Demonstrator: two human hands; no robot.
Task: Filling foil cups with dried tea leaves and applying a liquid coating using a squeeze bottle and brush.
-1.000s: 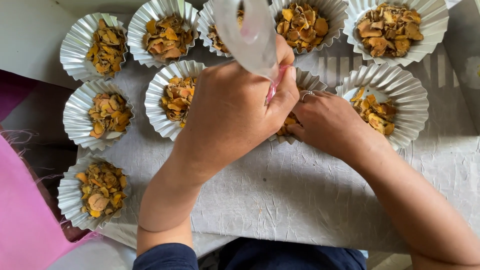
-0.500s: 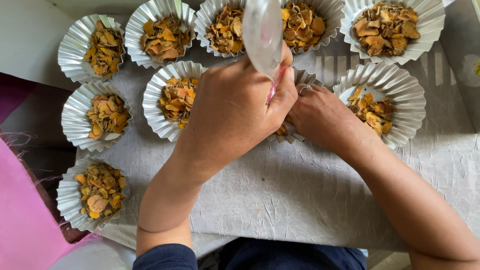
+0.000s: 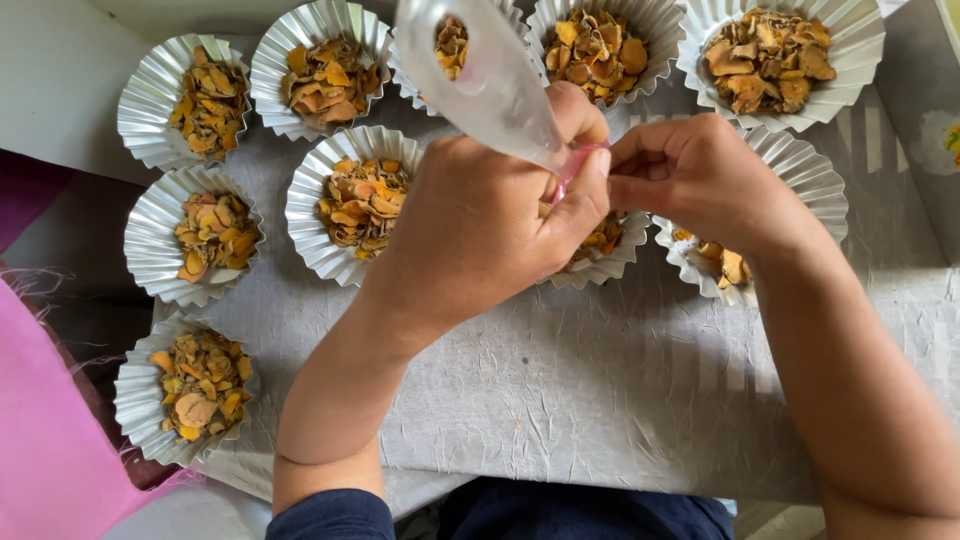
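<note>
Step in hand: opening clear plastic bag (image 3: 490, 85), gripped at its pink-edged mouth by left hand (image 3: 480, 225), above pleated silver foil cups (image 3: 335, 205). Right hand (image 3: 700, 175) fingertips pinched there. Next: likely parting the mouth evenly.

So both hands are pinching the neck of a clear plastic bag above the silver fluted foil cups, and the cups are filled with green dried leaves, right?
Not quite: the head view shows the silver fluted foil cups holding orange-yellow dried slices, not green leaves. The rest stands: the left hand and right hand pinch the neck of the clear plastic bag above them.
</note>
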